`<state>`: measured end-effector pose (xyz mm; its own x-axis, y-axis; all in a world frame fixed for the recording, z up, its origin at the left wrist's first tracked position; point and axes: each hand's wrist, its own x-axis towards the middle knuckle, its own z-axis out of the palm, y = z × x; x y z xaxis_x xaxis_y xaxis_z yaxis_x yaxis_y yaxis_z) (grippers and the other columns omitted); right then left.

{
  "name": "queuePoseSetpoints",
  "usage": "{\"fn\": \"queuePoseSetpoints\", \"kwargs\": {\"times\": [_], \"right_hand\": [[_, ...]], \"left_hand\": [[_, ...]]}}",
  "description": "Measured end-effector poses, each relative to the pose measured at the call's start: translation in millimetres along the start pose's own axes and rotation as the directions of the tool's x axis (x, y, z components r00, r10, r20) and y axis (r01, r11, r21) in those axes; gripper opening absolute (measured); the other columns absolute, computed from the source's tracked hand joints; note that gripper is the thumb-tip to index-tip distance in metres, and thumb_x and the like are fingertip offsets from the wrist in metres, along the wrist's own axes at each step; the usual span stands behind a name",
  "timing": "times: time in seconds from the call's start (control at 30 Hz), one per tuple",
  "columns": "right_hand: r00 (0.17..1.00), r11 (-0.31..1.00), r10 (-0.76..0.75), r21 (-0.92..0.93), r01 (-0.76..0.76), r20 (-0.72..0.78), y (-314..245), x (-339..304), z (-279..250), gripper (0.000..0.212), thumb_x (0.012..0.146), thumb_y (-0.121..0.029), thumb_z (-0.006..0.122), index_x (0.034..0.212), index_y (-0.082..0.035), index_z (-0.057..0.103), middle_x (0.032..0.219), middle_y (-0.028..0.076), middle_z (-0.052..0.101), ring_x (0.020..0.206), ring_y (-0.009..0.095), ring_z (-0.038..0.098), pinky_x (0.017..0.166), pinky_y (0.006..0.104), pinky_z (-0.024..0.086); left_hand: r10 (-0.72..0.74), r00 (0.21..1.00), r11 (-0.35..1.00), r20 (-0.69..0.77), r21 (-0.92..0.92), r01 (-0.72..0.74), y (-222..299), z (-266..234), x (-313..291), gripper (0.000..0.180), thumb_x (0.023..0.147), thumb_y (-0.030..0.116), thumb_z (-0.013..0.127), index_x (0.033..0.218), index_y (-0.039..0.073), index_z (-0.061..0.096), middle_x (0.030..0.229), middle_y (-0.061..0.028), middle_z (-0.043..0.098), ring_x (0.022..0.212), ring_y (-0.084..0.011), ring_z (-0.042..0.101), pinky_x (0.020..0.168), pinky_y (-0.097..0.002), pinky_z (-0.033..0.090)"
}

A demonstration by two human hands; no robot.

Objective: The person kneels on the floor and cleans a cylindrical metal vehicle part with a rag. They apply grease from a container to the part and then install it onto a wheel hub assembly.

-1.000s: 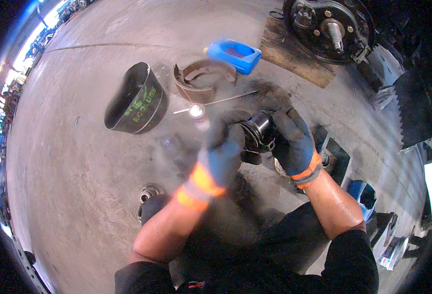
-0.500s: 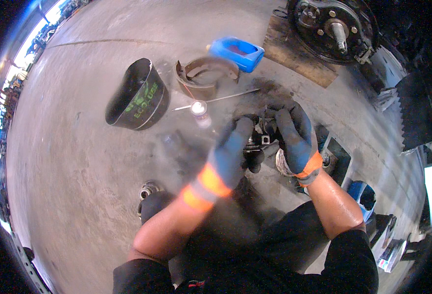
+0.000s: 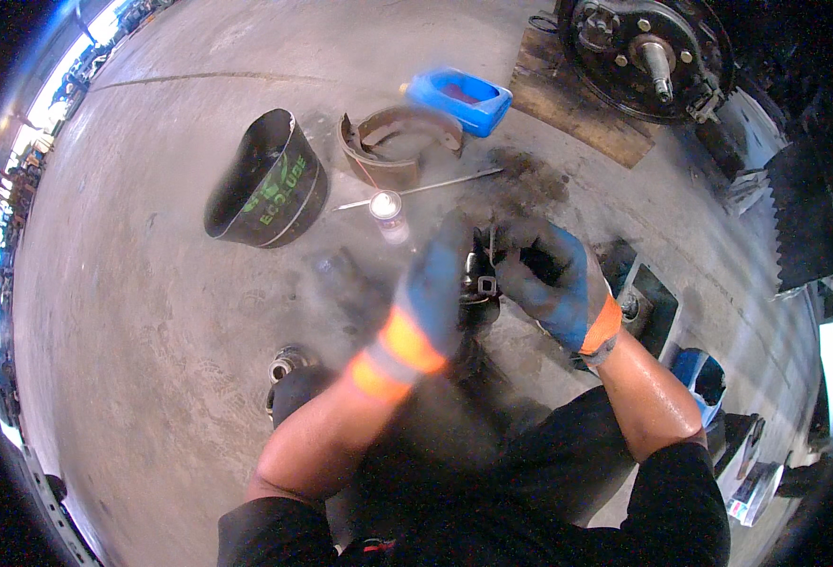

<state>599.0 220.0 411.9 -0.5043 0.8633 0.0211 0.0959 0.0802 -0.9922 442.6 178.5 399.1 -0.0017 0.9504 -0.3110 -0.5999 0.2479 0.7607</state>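
My left hand (image 3: pixel 433 283), in a blue and dark work glove with an orange cuff, is closed around a small dark metal part (image 3: pixel 474 286). A shiny bolt-like piece and a small square bright bracket show on that part. My right hand (image 3: pixel 556 283), gloved alike, has its fingers curled and pressed against the part's right side. The fingertips and much of the part are hidden by the gloves, so its exact kind does not show. Both hands are held above the floor in front of my knees.
A black bucket (image 3: pixel 289 203), curved brake shoes (image 3: pixel 393 170), a small open can (image 3: pixel 390 225), a thin rod (image 3: pixel 454 183) and a blue jug (image 3: pixel 481 118) stand or lie ahead. A wheel hub assembly (image 3: pixel 657 71) is at the far right, by a wooden board (image 3: pixel 568 104).
My right hand has turned and its fingers have moved slightly left and down, curling more at the metal part. My left hand has shifted a little left, still around the part.
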Motion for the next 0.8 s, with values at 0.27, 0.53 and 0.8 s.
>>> {"fn": "queuePoseSetpoints", "kwargs": {"times": [0.27,0.53,0.8], "right_hand": [[0.992,0.990,-0.068,0.127,0.054,0.107,11.5,-0.9,0.6,0.018,0.088,-0.013,0.068,0.096,-0.007,0.053,0.090,-0.001,0.053,0.083,0.009,0.049,0.073,0.0254,0.046],[0.998,0.998,-0.064,-0.003,0.064,-0.011,11.0,-11.2,12.9,0.021,0.089,-0.017,0.068,0.096,-0.005,0.052,0.089,0.001,0.052,0.082,0.011,0.048,0.071,0.0265,0.045],[0.997,0.983,-0.080,-0.167,0.081,0.017,-14.1,-18.9,6.4,0.022,0.093,-0.021,0.062,0.106,-0.004,0.057,0.086,0.001,0.057,0.077,0.011,0.051,0.068,0.0266,0.046]], "left_hand": [[0.343,0.928,0.865,0.146,0.337,-0.373,-16.7,-12.0,3.6,0.035,0.099,0.035,0.052,0.111,0.005,0.064,0.089,-0.0044,0.066,0.074,-0.0136,0.062,0.065,-0.0286,0.051],[0.641,0.697,0.497,0.321,0.518,-0.696,-37.7,-25.7,15.3,0.028,0.090,0.018,0.058,0.112,0.001,0.062,0.099,-0.0082,0.067,0.087,-0.0200,0.064,0.077,-0.0330,0.053],[0.360,0.927,0.917,0.102,0.143,-0.372,-37.5,-8.1,-0.5,0.032,0.085,0.015,0.066,0.115,0.005,0.059,0.099,-0.0073,0.065,0.089,-0.0250,0.063,0.075,-0.0326,0.051]]}}
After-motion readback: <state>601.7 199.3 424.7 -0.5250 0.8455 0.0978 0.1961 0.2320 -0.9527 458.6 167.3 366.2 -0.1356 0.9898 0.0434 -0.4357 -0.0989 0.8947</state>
